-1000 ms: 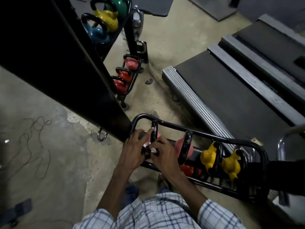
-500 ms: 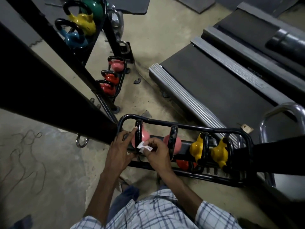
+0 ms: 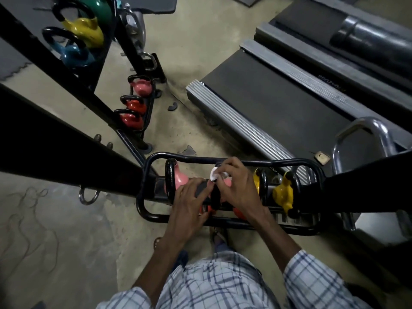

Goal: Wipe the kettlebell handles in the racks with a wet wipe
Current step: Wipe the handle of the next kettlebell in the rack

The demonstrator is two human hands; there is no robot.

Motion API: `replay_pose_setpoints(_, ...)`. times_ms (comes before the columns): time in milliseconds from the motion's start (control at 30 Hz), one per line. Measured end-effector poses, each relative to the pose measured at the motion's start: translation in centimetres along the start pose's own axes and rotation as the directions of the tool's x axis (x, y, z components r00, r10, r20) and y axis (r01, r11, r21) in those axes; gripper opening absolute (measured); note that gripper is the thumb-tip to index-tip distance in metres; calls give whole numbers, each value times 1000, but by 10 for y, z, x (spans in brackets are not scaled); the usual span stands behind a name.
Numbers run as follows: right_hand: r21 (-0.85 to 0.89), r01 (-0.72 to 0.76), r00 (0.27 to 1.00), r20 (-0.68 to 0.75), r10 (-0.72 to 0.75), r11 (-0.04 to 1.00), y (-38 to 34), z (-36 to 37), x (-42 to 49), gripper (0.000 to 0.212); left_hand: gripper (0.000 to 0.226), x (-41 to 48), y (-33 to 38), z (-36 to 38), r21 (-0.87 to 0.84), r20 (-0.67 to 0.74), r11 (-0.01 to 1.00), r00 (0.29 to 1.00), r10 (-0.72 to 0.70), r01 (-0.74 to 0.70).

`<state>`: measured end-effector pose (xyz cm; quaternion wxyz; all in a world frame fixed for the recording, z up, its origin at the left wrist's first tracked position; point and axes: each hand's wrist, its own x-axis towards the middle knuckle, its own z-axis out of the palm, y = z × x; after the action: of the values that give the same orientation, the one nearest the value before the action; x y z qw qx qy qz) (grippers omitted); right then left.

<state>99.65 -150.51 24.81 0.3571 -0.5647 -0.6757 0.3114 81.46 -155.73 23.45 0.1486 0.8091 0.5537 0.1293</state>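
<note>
A low black rack (image 3: 142, 197) in front of me holds a row of kettlebells: a pink one (image 3: 179, 179) at the left, a second pink one (image 3: 227, 182) mostly hidden by my hands, and two yellow ones (image 3: 283, 194) at the right. My right hand (image 3: 238, 186) pinches a small white wet wipe (image 3: 214, 174) against the black handle of the second pink kettlebell. My left hand (image 3: 189, 205) rests on the rack between the two pink kettlebells, fingertips touching that handle's lower part.
A wide black beam (image 3: 55, 150) crosses the left side. Behind it a second rack holds pink and red kettlebells (image 3: 133, 108), with yellow and blue ones (image 3: 78, 39) higher up. Treadmills (image 3: 278, 103) lie to the right; a chrome frame (image 3: 365, 134) stands near the rack's right end.
Both hands moved right along the rack from the first pink kettlebell's handle to the second one. The wipe went with my right hand.
</note>
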Motion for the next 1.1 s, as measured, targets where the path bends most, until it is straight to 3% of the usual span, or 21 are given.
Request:
replay_pose_setpoints(133,22,-11,1000,-8,11,1000,2,3,-1,14,82,1,1,4,-8,-15,999,999,-32,32)
replay_pose_setpoints(233,81,-213,976,-19,215,974,9,6,20,19,84,1,4,5,1,-15,998,998,-61,61)
replay_pose_setpoints(333,119,-353,936,27,352,928,13,1,48,2,85,5,6,5,8,-13,996,996,-90,90)
replay_pose_setpoints(467,87,-502,856,192,480,860,29,1,77,30,88,2,9,6,10,-6,995,995,-100,100)
replay_pose_setpoints(533,64,-595,786,254,563,801,39,5,87,13,88,-1,9,8,6,-7,994,994,-108,109)
replay_pose_setpoints(600,59,-639,747,289,599,767,45,7,89,12,88,-4,9,10,10,-5,993,993,-119,119)
replay_pose_setpoints(667,67,-614,769,276,577,787,41,6,85,5,87,-5,8,11,8,-6,992,992,-128,128)
replay_pose_setpoints(767,125,-497,862,184,472,859,21,-2,65,14,86,-4,8,11,2,-3,990,990,-139,139)
replay_pose_setpoints(867,189,-359,933,87,349,914,0,-5,34,5,79,-2,11,11,-16,-32,991,990,-136,135)
replay_pose_setpoints(967,105,-208,978,1,210,972,-5,2,5,13,72,-1,11,11,-59,-81,986,983,-162,158)
replay_pose_setpoints(1100,8,-96,995,26,96,995,-4,20,-39,13,72,0,11,10,-135,-132,972,969,-208,191)
